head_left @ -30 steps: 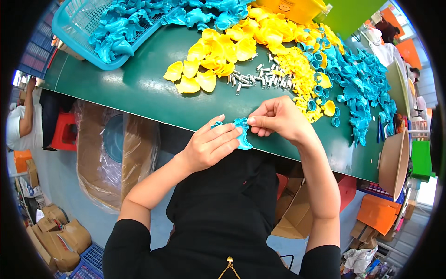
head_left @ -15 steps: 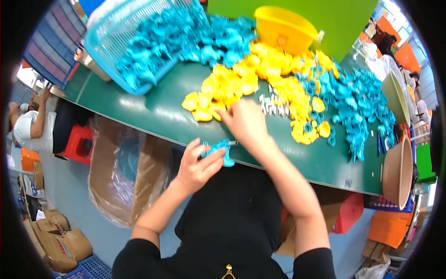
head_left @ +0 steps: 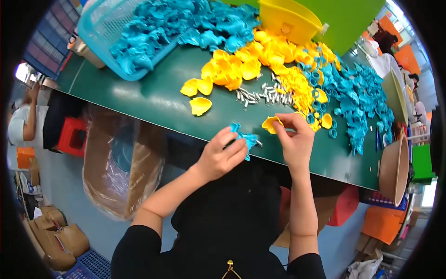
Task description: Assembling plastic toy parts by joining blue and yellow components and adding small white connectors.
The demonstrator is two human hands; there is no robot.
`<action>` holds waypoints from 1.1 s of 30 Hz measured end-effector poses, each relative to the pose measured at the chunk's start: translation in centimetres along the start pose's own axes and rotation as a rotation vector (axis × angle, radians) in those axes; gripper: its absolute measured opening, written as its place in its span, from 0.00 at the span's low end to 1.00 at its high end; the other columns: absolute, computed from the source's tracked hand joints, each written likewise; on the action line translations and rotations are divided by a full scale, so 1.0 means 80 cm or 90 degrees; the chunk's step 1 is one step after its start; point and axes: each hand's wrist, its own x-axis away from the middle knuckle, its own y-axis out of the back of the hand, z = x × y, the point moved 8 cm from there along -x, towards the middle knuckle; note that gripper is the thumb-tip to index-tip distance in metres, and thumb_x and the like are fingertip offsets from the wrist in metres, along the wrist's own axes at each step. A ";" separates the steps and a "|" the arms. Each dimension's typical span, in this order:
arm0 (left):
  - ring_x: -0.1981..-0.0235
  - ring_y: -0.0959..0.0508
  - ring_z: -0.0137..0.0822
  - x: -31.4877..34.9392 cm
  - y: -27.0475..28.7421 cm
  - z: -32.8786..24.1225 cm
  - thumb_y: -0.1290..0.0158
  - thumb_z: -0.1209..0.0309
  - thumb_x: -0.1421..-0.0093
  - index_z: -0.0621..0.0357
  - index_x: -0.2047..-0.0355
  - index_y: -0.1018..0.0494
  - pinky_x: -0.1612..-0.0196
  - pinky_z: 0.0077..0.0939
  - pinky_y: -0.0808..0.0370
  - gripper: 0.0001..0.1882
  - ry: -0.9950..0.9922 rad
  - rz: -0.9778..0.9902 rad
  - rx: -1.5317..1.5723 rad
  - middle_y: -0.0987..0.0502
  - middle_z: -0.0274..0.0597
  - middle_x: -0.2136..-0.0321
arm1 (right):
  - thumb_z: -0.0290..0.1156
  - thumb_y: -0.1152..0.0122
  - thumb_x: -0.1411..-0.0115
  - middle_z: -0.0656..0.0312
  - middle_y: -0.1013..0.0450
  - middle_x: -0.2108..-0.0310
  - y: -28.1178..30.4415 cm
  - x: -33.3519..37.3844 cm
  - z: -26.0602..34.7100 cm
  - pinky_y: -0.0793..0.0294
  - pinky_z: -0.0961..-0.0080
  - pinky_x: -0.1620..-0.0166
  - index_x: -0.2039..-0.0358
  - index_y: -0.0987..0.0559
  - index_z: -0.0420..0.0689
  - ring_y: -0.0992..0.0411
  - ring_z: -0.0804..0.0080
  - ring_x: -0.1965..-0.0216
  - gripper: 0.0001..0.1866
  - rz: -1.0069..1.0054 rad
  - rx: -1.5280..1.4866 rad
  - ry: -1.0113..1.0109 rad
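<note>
My left hand (head_left: 224,154) holds a blue plastic part (head_left: 247,140) over the table's front edge; a small silvery pin sticks out of its right side. In my right hand (head_left: 297,137) a curved yellow plastic shell (head_left: 272,124) is pinched between thumb and fingers, a short way to the right of the blue part and apart from it. A single yellow shell (head_left: 200,106) lies on the green tabletop, in front of a heap of yellow shells (head_left: 226,69). Short metal pins (head_left: 267,96) are scattered between that heap and a pile of small yellow pieces (head_left: 295,86).
A blue basket (head_left: 86,35) spills blue parts at the back left. At the back stands a yellow bowl (head_left: 288,21). More blue parts (head_left: 360,100) cover the right side, by a tan bowl (head_left: 395,169). A person (head_left: 28,123) sits at far left.
My right hand has lifted a yellow shell from the heap and come right and nearer with it. My left hand has moved right with the blue part.
</note>
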 end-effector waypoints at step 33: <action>0.52 0.26 0.42 0.012 0.000 0.003 0.37 0.78 0.56 0.55 0.70 0.19 0.51 0.37 0.17 0.10 -0.001 0.023 0.024 0.23 0.32 0.64 | 0.15 0.34 0.51 0.58 0.25 0.74 -0.063 0.045 0.033 0.25 0.71 0.75 0.70 0.24 0.40 0.24 0.61 0.76 0.10 0.007 0.202 0.252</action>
